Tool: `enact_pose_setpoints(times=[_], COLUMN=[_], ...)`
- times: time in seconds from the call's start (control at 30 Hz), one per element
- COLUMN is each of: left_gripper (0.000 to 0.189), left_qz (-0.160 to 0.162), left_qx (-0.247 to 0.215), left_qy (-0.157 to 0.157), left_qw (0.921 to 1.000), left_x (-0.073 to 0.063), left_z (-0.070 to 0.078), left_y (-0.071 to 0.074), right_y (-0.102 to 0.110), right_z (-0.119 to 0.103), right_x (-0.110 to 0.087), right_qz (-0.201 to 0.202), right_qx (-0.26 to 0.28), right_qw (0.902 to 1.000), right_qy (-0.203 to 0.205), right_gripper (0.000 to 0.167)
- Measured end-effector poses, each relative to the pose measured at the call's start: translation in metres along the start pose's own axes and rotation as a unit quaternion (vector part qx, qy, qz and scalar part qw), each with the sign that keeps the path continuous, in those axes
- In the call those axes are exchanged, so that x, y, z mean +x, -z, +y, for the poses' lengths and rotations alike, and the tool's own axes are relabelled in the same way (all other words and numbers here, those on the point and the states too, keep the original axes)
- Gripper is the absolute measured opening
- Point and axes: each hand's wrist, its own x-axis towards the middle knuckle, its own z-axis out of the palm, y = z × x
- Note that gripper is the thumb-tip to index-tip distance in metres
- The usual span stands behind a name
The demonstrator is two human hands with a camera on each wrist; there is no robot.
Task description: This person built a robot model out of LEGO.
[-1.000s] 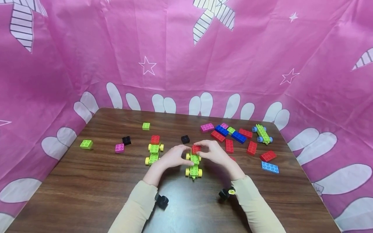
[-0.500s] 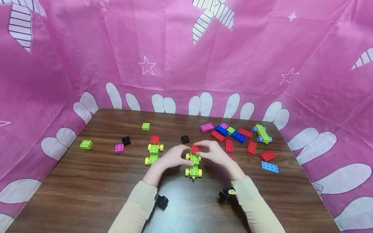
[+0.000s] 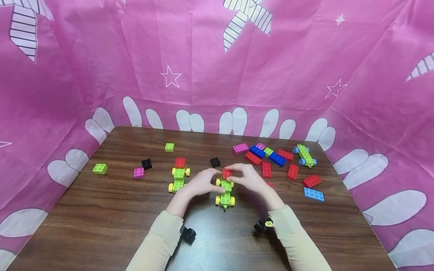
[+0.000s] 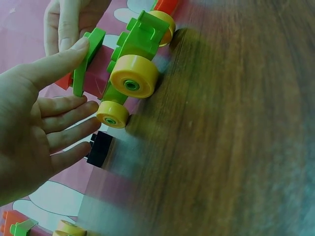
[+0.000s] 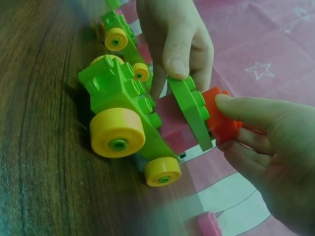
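Note:
A green wheeled toy car base (image 3: pixel 225 199) with yellow wheels stands on the table between the hands. On it sits a pink brick (image 5: pixel 174 123), topped by a green brick (image 5: pixel 189 110) with studs. My left hand (image 3: pixel 203 181) holds that green brick by its ends, thumb on one end and fingers at the other. Thumb and fingers of my right hand (image 3: pixel 249 176) pinch a red brick (image 5: pixel 221 113) at the green brick's studded side. The red brick is slightly tilted against it; whether it is fully seated I cannot tell.
Another green car (image 3: pixel 179 178) with yellow wheels and a red brick stands to the left. A black brick (image 3: pixel 215 162) lies just beyond the hands. Several loose red, blue and pink bricks lie at the right, near a green base with blue wheels (image 3: pixel 305 155).

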Motion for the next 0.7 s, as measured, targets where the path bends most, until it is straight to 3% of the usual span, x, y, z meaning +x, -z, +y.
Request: enact_pose_setpoints(times=[0.33, 0.7], left_gripper=[0.077, 0.078], left_qz=[0.0, 0.003], left_qx=[-0.012, -0.015], left_qy=[0.0, 0.001], left_qw=[0.9999, 0.9999], left_x=[-0.0002, -0.0003], left_z=[0.0001, -0.0007], left_y=[-0.0003, -0.001], right_y=[0.0014, 0.0013], right_z=[-0.0052, -0.0093], right_x=[0.0008, 0.0008], right_qz=[-0.004, -0.013], right_qx=[-0.009, -0.013], right_qw=[0.9999, 0.9995], right_qy=[0.005, -0.026], right_gripper=[0.038, 0.038])
